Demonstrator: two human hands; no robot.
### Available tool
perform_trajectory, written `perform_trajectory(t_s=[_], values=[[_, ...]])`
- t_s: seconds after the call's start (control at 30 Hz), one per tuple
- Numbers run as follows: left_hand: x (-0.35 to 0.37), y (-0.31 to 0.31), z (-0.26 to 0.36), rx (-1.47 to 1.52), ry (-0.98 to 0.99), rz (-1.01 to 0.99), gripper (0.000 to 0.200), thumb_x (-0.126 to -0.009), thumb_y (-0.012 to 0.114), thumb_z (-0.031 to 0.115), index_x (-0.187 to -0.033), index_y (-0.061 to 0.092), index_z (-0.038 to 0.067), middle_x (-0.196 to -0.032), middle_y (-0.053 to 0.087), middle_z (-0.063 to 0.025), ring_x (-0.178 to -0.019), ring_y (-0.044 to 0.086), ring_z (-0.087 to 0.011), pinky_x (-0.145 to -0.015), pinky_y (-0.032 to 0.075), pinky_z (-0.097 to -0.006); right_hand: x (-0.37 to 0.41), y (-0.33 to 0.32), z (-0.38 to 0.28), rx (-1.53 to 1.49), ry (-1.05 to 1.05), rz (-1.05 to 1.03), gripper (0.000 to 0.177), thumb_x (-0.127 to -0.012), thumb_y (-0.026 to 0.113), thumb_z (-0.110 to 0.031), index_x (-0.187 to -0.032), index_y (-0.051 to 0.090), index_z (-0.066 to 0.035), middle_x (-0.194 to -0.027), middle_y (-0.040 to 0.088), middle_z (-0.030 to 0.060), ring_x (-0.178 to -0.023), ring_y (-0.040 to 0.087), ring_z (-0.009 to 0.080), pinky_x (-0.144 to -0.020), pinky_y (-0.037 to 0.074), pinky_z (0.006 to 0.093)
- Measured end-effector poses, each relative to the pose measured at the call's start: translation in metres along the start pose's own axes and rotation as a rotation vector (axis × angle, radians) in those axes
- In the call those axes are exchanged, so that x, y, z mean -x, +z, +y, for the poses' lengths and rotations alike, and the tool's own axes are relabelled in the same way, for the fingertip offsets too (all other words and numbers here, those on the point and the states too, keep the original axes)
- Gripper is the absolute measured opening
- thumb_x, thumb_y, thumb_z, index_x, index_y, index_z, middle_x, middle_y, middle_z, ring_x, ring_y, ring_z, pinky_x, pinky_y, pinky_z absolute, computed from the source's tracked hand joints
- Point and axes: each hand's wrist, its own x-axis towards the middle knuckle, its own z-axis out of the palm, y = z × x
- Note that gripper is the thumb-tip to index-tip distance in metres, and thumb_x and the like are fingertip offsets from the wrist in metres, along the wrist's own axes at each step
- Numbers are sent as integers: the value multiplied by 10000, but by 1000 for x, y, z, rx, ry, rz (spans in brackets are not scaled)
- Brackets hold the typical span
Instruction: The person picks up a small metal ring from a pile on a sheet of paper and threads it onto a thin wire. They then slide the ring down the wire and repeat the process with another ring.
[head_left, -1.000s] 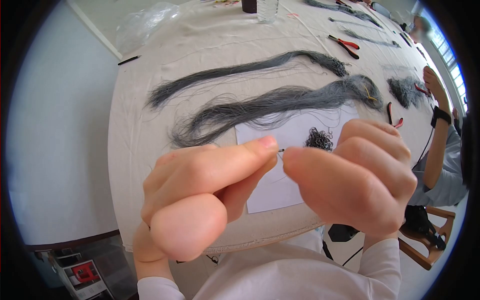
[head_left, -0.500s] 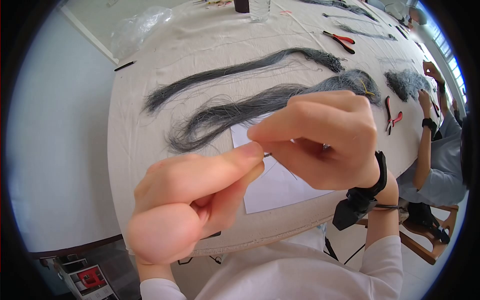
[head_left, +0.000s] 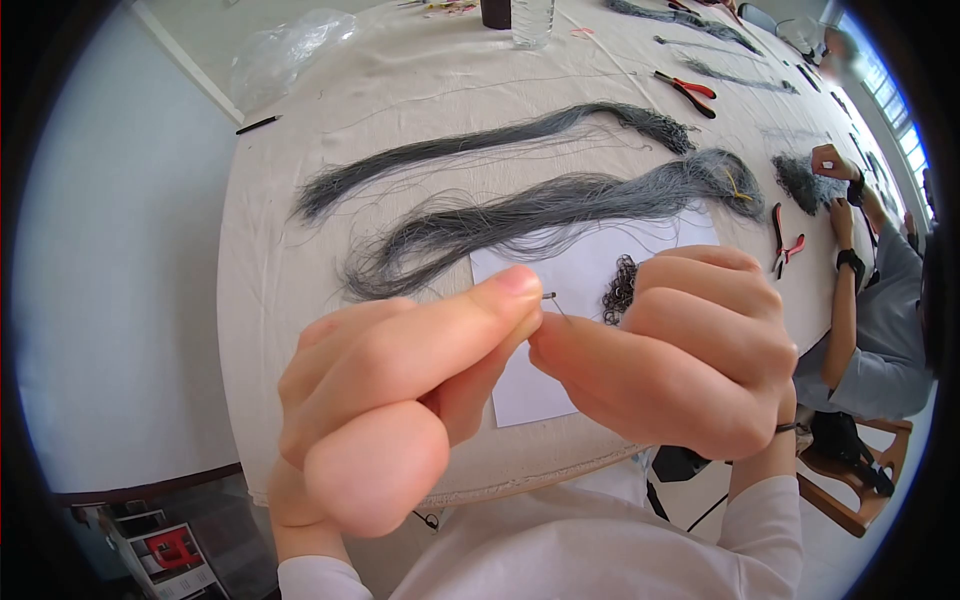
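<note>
My left hand [head_left: 385, 390] is closed in a pinch, thumb against fingertip. A small dark metal piece [head_left: 548, 296] pokes out of that pinch, most of it hidden. From it a thin grey strand [head_left: 562, 311] slants down behind the fingers of my right hand [head_left: 680, 350], which is closed with its fingertips almost touching the left ones. Beneath both hands lies a white sheet of paper [head_left: 510, 385]. A heap of small dark curled metal pieces [head_left: 620, 288] rests on it, partly behind my right knuckles. Beyond stretches a bundle of grey strands [head_left: 540, 200] with a yellow tie.
Another grey bundle [head_left: 450, 143] lies farther back. Red-and-black pliers [head_left: 688, 92] and a second pair of pliers [head_left: 784, 242] are on the cloth-covered table [head_left: 270, 280]. A clear bottle [head_left: 532, 25] stands at the back. On the right, a co-worker's hands [head_left: 835, 180] handle grey strands.
My right hand has turned and dropped from above the left fingertips to beside and below them, uncovering the dark heap on the paper. The co-worker's hands have shifted left.
</note>
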Motion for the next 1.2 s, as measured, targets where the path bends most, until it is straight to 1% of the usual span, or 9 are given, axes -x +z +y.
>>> perform_trajectory(t_s=[0.17, 0.27, 0.33, 0.4, 0.43, 0.57, 0.8, 1.13, 1.2], values=[[3, -3, 0, 14, 9, -3, 594, -720, 727, -141, -916, 209, 74, -839, 660, -198, -590, 640, -170, -528, 491, -195, -5, 0, -5, 72, 65, 170, 334, -475, 778, -56, -799, 696, -73, -496, 365, -55, -379, 353, 95, -370, 249, 228], [4, -5, -3, 24, 16, -9, 596, -719, 729, -140, -917, 210, 75, -836, 660, -199, -586, 639, -171, -524, 490, -195, -7, -4, 4, 88, 27, 165, 347, -474, 770, -21, -812, 697, -56, -494, 378, -45, -382, 351, 94, -370, 241, 234], [4, -2, -2, 35, 18, -17, 597, -718, 731, -139, -918, 211, 75, -834, 660, -200, -583, 638, -172, -521, 489, -195, -5, -8, 15, 53, -7, 135, 340, -491, 760, 22, -821, 695, -25, -503, 443, -31, -381, 346, 91, -358, 230, 240], [8, -2, 1, 47, 18, -29, 598, -717, 732, -138, -919, 211, 76, -833, 660, -200, -580, 638, -173, -519, 489, -196, -6, -15, 22, -83, -6, -35, 319, -523, 748, 65, -830, 689, 3, -532, 517, -7, -380, 342, 88, -351, 227, 235], [9, -3, 0, 51, 18, -32, 598, -717, 733, -138, -919, 212, 76, -832, 660, -201, -579, 637, -173, -518, 489, -196, -8, -13, 21, -126, 46, -55, 274, -578, 744, 87, -836, 688, 12, -579, 582, 22, -384, 357, 87, -353, 230, 223], [13, -2, -3, 61, 40, -14, 588, -728, 730, -126, -916, 211, 78, -837, 660, -204, -576, 635, -173, -522, 495, -201, -5, -4, 20, -394, 297, -83, 207, -664, 700, 115, -843, 694, 11, -598, 606, 44, -400, 414, 78, -364, 257, 205], [16, -5, -2, -20, 19, 34, 542, -774, 711, -85, -909, 209, 68, -858, 661, -197, -582, 632, -155, -537, 508, -201, 1, 12, 17, -450, 306, -63, 189, -654, 705, 100, -820, 690, 10, -554, 552, 35, -396, 432, 85, -367, 273, 213], [18, 1, -5, -60, 43, 155, 493, -791, 692, -80, -922, 229, 28, -888, 650, -206, -595, 631, -144, -560, 536, -209, 1, 6, 2, -379, 146, 28, 257, -582, 738, 64, -825, 694, -11, -480, 445, -18, -358, 345, 84, -342, 211, 237], [18, 2, -5, -50, 76, 162, 490, -775, 697, -97, -946, 249, 7, -891, 644, -221, -545, 601, -151, -501, 511, -217, 0, 0, 2, -377, 149, 14, 264, -576, 741, 61, -824, 696, -19, -480, 439, -26, -359, 349, 84, -341, 211, 236]])
